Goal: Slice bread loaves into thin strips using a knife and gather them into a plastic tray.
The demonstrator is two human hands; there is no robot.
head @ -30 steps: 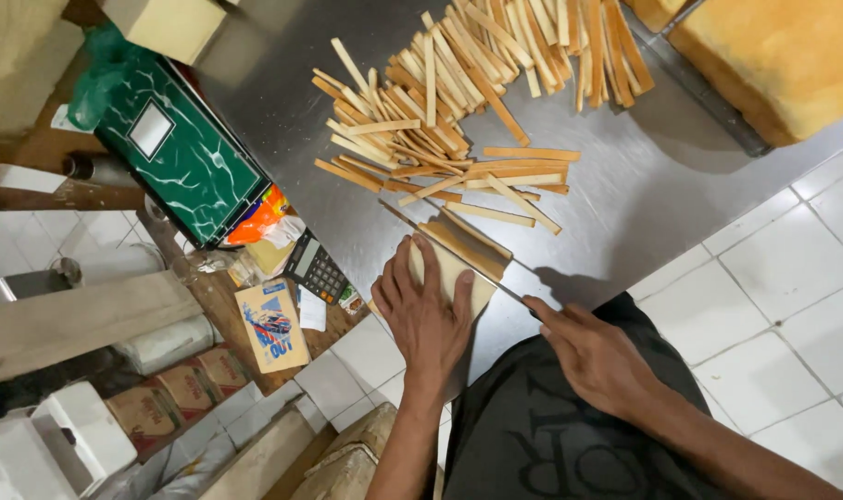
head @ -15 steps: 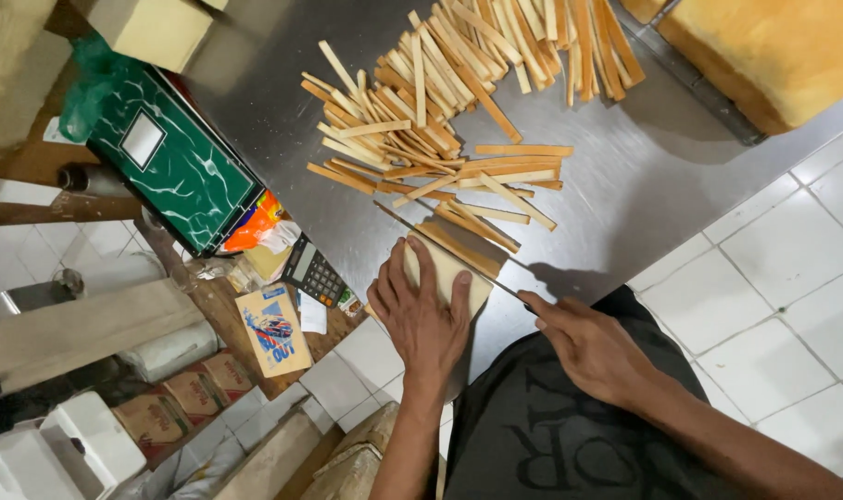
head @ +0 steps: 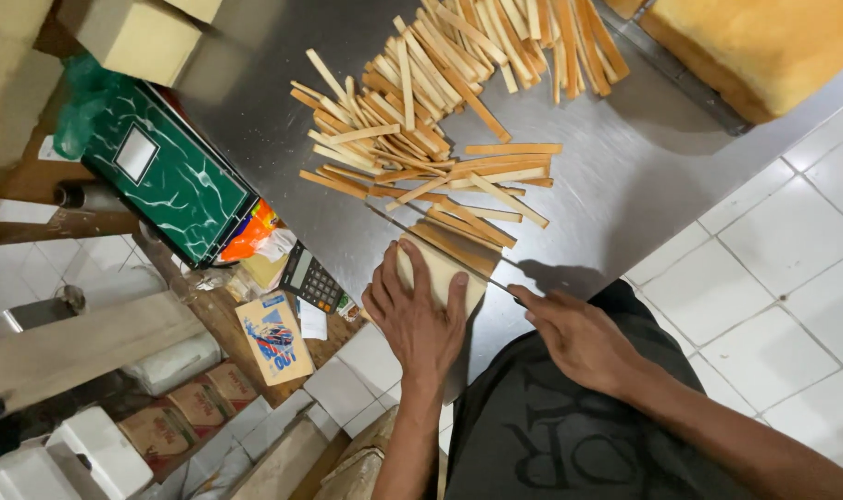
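Observation:
My left hand (head: 418,317) lies flat on a pale stack of bread slices (head: 437,268) at the near edge of the steel table (head: 625,176), fingers spread over it. My right hand (head: 577,335) grips the handle of a long knife (head: 445,255) whose blade lies across the far side of the stack, next to its brown crust. Beyond the blade, a big heap of cut crust strips (head: 449,111) covers the table's middle.
A large golden loaf (head: 764,46) sits at the far right. A green marbled book (head: 167,176), a calculator (head: 312,278), a printed paper packet (head: 275,335) and cardboard boxes (head: 134,37) lie to the left. White tiled floor (head: 773,287) is on the right.
Both hands stay on the bread stack and knife. The view has shifted slightly, so the table and strips sit a little lower in the picture.

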